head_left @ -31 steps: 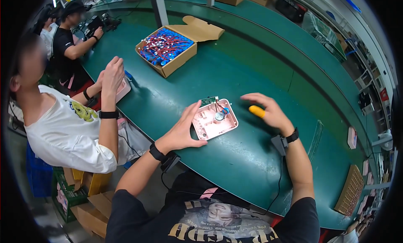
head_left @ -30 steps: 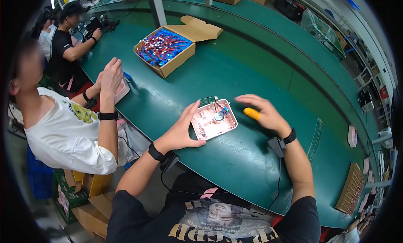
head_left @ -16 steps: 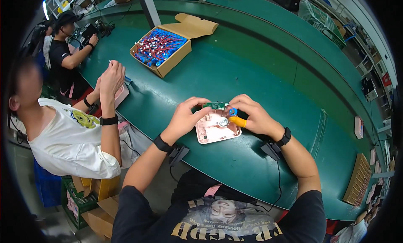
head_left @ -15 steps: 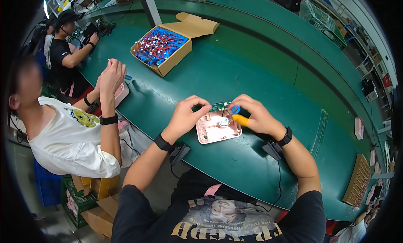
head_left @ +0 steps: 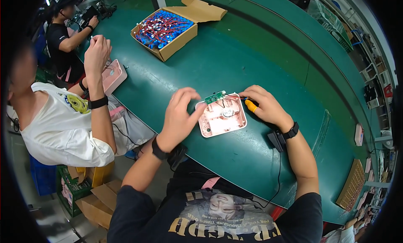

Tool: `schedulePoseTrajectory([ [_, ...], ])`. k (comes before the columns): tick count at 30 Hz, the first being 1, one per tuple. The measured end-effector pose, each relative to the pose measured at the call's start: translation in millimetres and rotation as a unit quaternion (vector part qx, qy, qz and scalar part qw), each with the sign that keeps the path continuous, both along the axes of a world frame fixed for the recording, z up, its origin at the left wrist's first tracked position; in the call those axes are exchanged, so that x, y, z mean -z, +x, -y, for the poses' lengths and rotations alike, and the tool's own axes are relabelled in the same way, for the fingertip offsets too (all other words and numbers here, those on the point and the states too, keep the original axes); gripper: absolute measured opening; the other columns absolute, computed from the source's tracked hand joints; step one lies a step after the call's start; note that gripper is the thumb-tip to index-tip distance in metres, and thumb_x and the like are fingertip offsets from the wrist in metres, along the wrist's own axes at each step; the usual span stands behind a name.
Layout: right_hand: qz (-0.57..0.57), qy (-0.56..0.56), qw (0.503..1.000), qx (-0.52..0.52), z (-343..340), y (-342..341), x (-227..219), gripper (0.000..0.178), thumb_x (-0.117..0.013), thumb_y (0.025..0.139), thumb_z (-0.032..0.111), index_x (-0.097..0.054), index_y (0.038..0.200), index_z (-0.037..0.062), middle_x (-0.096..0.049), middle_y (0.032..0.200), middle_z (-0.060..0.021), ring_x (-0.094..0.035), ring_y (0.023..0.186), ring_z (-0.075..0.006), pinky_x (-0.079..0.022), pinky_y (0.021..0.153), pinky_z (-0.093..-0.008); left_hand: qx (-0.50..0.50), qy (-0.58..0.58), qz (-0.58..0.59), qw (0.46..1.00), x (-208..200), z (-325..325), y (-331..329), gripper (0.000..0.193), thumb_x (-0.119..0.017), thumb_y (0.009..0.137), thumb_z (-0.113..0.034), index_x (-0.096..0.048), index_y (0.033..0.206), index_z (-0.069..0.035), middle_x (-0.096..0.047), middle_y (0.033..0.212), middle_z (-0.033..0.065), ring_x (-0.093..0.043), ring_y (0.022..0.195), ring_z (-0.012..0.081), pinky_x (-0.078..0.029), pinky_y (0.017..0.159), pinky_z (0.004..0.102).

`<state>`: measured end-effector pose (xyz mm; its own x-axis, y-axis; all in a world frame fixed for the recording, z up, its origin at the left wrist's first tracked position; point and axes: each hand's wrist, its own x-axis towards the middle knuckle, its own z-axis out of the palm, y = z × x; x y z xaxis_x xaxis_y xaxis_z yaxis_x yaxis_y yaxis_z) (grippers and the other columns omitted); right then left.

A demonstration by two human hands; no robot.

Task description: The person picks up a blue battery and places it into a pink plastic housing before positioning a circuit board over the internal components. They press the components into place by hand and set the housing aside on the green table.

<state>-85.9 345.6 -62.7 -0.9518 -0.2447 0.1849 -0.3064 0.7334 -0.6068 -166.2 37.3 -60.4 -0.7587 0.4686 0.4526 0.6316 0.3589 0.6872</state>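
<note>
A shallow pink plastic housing [head_left: 214, 127] lies open side up on the bench, with a round metallic part [head_left: 228, 112] inside. At its far edge rests a green circuit board [head_left: 214, 97] with a white connector at its right end. My left hand [head_left: 178, 117] is beside the board, fingers apart, holding nothing. To the right of the housing, my right hand [head_left: 268, 106], a yellow cover on one finger, pinches a blue wired battery [head_left: 246, 99], mostly hidden by the fingers. Red and dark wires run from it to the board.
A cardboard box [head_left: 179, 42] full of blue batteries with red wires stands open at the far left on the green bench [head_left: 268, 54]. A co-worker's hand [head_left: 97, 54] is raised near another pink housing [head_left: 114, 77]. A divided tray [head_left: 349, 185] lies at the right.
My left hand has let go of the board and drawn back left, its fingers spreading. My right hand has moved right with the battery, away from the housing.
</note>
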Motion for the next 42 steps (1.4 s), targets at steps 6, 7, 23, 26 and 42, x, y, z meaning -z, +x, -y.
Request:
schedulePoseTrajectory([
  [6, 0.028, 0.035, 0.999, -0.029, -3.1, -1.2, -10.2, 0.029, -0.067, 0.093, 0.002, -0.072, 0.122, 0.0041, -0.068, 0.122, -0.0106, -0.062, 0.116, -0.0312, -0.052, 0.1, -0.0392, 0.037, -0.158, -0.1, 0.982, -10.3, 24.3, 41.5, 0.022, -0.081, 0.085, -0.02, -0.074, 0.098, -0.004, -0.063, 0.133, 0.0187, -0.061, 0.12, 0.0413, -0.052, 0.101, 0.0474],
  [7, 0.035, 0.032, 0.999, -0.026, -3.9, 0.3, -11.7, 0.027, -0.068, 0.093, 0.003, -0.073, 0.12, 0.0036, -0.068, 0.122, -0.0103, -0.062, 0.116, -0.0307, -0.052, 0.1, -0.0392, 0.045, -0.165, -0.081, 0.982, -9.4, 23.0, 38.9, 0.022, -0.081, 0.084, -0.02, -0.075, 0.096, -0.003, -0.062, 0.135, 0.0193, -0.06, 0.121, 0.0424, -0.052, 0.103, 0.0484],
  [23, 0.024, 0.004, 1.0, 0.001, 1.1, 1.7, 1.6, 0.021, -0.073, 0.091, 0.007, -0.076, 0.112, 0.0039, -0.068, 0.117, -0.007, -0.06, 0.11, -0.0275, -0.046, 0.102, -0.0389, 0.084, -0.34, -0.079, 0.933, -28.3, 2.8, 14.7, 0.011, -0.072, 0.081, -0.009, -0.079, 0.081, -0.001, -0.059, 0.15, 0.0262, -0.062, 0.127, 0.0474, -0.051, 0.105, 0.0547],
  [26, 0.018, -0.004, 1.0, 0.0, 0.3, 0.9, 3.3, 0.021, -0.074, 0.09, 0.007, -0.076, 0.111, 0.004, -0.069, 0.116, -0.007, -0.06, 0.11, -0.0275, -0.046, 0.101, -0.0391, 0.101, -0.341, -0.079, 0.931, -25.1, 6.2, 7.3, 0.011, -0.072, 0.081, -0.009, -0.079, 0.082, -0.001, -0.058, 0.15, 0.0256, -0.064, 0.125, 0.0449, -0.053, 0.104, 0.0516],
  [42, 0.02, 0.003, 1.0, 0.006, -2.9, -3.5, 5.5, 0.027, -0.076, 0.084, 0.006, -0.078, 0.111, 0.0045, -0.069, 0.113, -0.0072, -0.061, 0.103, -0.0278, -0.046, 0.095, -0.0392, 0.169, -0.333, 0.03, 0.927, -30.6, 26.4, -11.8, 0.008, -0.073, 0.084, -0.008, -0.078, 0.083, -0.001, -0.056, 0.154, 0.023, -0.067, 0.122, 0.038, -0.057, 0.1, 0.0435],
])
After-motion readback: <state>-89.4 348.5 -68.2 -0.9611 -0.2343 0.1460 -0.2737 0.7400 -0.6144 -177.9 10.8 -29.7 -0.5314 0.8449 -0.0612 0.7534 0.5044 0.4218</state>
